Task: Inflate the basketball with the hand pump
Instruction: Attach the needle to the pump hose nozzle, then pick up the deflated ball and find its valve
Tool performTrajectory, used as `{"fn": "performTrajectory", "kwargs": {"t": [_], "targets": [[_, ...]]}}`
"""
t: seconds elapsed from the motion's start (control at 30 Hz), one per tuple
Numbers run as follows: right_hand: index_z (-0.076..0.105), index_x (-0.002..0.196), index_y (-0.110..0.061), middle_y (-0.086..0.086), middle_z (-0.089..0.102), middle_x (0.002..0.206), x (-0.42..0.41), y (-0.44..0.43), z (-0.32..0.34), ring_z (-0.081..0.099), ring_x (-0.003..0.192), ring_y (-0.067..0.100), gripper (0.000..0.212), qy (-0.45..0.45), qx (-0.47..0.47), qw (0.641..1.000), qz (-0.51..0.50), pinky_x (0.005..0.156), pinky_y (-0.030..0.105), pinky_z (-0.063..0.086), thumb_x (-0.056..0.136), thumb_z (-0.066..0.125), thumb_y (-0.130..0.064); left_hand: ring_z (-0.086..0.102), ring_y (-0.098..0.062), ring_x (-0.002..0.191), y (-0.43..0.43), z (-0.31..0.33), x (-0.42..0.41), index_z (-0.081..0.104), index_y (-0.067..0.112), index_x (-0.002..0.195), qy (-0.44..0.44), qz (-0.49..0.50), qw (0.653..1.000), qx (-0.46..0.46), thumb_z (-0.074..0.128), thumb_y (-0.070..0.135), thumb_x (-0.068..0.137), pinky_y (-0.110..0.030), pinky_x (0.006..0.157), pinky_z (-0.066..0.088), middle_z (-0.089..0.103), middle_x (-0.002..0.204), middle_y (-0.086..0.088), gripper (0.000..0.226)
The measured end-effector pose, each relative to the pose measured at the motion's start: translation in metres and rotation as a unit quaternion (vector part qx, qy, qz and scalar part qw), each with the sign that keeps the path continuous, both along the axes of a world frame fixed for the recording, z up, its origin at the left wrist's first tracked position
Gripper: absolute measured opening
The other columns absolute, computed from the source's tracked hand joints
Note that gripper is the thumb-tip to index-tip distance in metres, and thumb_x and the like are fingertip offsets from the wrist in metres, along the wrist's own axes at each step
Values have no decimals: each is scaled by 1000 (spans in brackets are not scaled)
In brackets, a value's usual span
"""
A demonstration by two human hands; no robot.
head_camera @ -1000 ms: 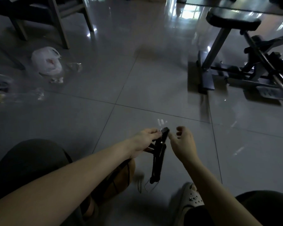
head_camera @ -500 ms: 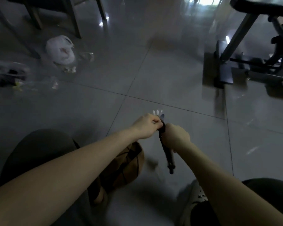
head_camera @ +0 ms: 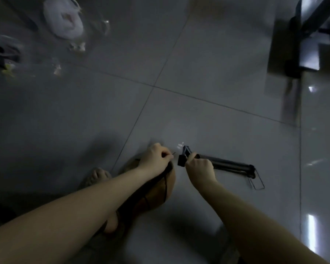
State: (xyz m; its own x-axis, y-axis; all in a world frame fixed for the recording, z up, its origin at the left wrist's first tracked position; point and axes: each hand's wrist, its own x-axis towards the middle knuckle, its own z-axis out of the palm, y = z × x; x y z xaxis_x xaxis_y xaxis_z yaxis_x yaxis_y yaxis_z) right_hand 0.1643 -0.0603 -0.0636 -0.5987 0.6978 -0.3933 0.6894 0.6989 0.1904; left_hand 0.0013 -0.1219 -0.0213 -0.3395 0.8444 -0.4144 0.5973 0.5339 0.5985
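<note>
A black hand pump (head_camera: 229, 165) lies nearly level just above the grey floor, its wire foot bracket (head_camera: 257, 182) at the right end. My right hand (head_camera: 199, 167) grips the pump near its head end. My left hand (head_camera: 156, 157) pinches a thin needle (head_camera: 173, 153) whose tip points at the pump head, a small gap apart. The brown basketball (head_camera: 160, 193), soft and flattened, sits on the floor under my left forearm, mostly hidden. Small white bits (head_camera: 180, 145) lie on the tile just beyond the hands.
A white plastic bag (head_camera: 63, 21) and scattered litter lie at the far left. The metal base of an exercise machine (head_camera: 301, 52) stands at the upper right. My sandalled foot (head_camera: 95, 178) rests left of the ball. The grey tiles between these are bare and shiny.
The pump has swung from hanging upright to lying nearly level, foot end to the right. My left hand has drawn slightly away from the pump head with the needle. The view tilted down.
</note>
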Motion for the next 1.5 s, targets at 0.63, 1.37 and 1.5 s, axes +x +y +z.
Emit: {"fn": "performTrajectory", "kwargs": {"t": [0.63,1.37,1.5], "targets": [[48,132,-17,6,55,125,14,-41,-52,58,108,26,37,237,-172,954,-58,86,40,52,97,49,-27,69,-14,74,-19,-74,15,72,21,79,-150,142,975,-78,74,18,89,-26,68,54,72,76,3,10],[66,103,-17,3,60,117,25,-32,-52,58,107,26,14,228,-87,967,-68,89,38,50,91,61,-22,-4,-44,149,-37,-107,28,55,27,120,235,-180,944,-148,60,38,96,-67,118,6,-9,164,-13,27],[63,100,-15,3,55,121,31,-23,-29,57,98,24,14,237,-130,960,-69,76,40,53,96,54,-25,3,-47,148,-29,-86,24,53,25,107,143,-126,966,-176,59,23,94,-64,117,15,-7,164,-14,15]]}}
